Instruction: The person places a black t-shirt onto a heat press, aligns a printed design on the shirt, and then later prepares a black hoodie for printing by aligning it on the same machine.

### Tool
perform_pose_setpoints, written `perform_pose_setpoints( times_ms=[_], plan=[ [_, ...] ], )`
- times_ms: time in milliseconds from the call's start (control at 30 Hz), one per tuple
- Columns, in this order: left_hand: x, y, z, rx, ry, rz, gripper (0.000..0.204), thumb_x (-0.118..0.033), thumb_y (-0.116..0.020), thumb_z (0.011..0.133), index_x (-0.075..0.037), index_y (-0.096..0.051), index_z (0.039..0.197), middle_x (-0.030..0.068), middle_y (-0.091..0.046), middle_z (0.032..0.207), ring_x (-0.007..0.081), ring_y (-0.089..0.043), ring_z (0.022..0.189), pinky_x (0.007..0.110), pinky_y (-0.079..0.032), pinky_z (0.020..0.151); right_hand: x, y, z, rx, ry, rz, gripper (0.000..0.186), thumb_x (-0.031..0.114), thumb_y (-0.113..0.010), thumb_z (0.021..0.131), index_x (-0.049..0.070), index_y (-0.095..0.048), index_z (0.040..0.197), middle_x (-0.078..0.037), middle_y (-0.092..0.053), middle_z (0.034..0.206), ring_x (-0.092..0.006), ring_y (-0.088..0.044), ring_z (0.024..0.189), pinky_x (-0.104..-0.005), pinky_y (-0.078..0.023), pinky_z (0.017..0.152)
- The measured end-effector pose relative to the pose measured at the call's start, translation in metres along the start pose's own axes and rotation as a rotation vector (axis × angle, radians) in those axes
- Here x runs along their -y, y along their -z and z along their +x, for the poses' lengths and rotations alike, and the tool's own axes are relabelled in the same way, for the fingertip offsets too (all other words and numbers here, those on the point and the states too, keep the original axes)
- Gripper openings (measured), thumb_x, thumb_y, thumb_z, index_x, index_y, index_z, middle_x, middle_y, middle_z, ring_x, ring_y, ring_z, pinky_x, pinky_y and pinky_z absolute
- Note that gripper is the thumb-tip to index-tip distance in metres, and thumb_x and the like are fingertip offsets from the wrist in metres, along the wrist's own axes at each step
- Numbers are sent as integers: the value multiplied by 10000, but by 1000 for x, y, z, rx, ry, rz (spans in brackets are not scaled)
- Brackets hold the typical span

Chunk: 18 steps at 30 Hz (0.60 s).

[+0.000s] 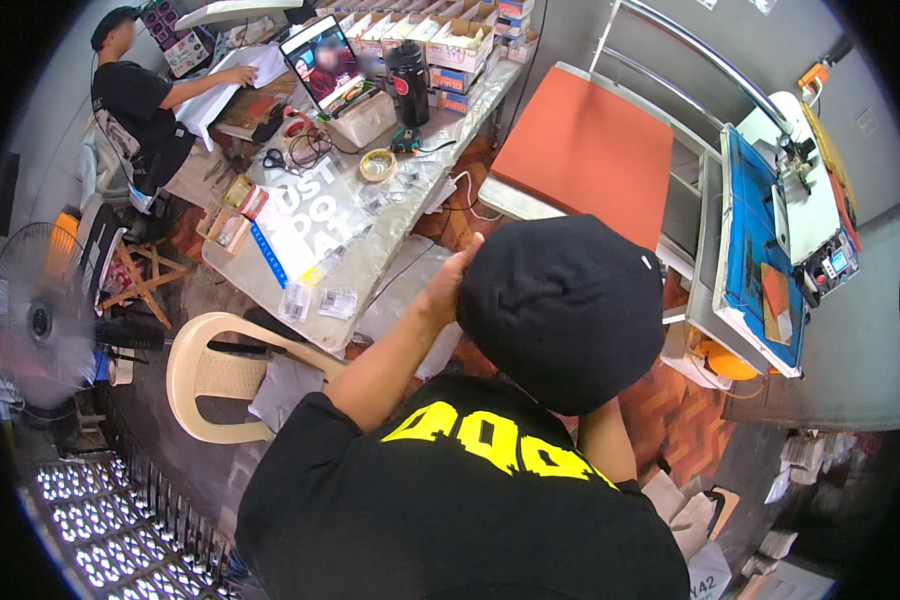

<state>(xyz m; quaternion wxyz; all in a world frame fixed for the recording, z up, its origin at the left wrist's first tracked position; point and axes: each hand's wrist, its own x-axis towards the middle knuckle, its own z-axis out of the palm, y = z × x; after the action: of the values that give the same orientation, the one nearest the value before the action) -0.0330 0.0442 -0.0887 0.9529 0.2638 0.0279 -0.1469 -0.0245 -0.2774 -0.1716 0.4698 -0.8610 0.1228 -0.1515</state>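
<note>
A black, rounded cloth cap with a small white tag at its right edge fills the middle of the view. My left hand closes on its left side, and the fingertips partly disappear behind the cloth. The right forearm runs up beneath the cap, which hides my right hand, so its fingers cannot be made out. Below lies a black shirt with large yellow lettering. Past my left hand is the long work table.
Printed film, a tape roll, scissors, a black bottle and a lit tablet are on the table. A co-worker handles white cloth. Around me are a beige chair, fan and orange-topped platen.
</note>
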Motion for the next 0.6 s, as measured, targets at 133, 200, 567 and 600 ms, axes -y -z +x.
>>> perform_pose_setpoints(
  times_ms=[133, 200, 567, 600],
  plan=[
    [-32, 2, -26, 17, -63, 774, 342, -239, -745, 918, 22, -650, 1119, 81, -702, 1051, 148, -659, 964, 304, -532, 895, -7, 7, 10, -43, 11, -80, 342, 173, -641, 940, 54, -618, 1259, -108, -723, 1086, -249, -686, 1037, -405, -552, 856],
    [-48, -25, -32, -104, -111, 998, 273, -81, -821, 820, -5, -654, 1022, 34, -682, 926, 99, -623, 848, 277, -529, 780, -13, 8, 16, -61, -2, -166, 348, 172, -641, 939, 53, -615, 1264, -110, -724, 1092, -252, -686, 1044, -407, -553, 862],
    [-11, -141, 20, 474, -982, 1675, 224, -24, -708, 694, -78, -688, 910, 89, -723, 876, 295, -715, 807, 376, -581, 703, 55, 36, 65, 814, 308, 119, 426, 42, -706, 742, 27, -589, 1151, -215, -694, 929, -386, -686, 1000, -441, -537, 847],
    [5, -138, 27, 444, -946, 1690, 214, -27, -703, 699, -80, -676, 905, 91, -712, 850, 302, -708, 789, 387, -573, 690, 96, 35, 55, 860, 429, 136, 387, 29, -701, 727, 23, -609, 1103, -217, -688, 902, -393, -686, 973, -441, -536, 824]
  ],
)
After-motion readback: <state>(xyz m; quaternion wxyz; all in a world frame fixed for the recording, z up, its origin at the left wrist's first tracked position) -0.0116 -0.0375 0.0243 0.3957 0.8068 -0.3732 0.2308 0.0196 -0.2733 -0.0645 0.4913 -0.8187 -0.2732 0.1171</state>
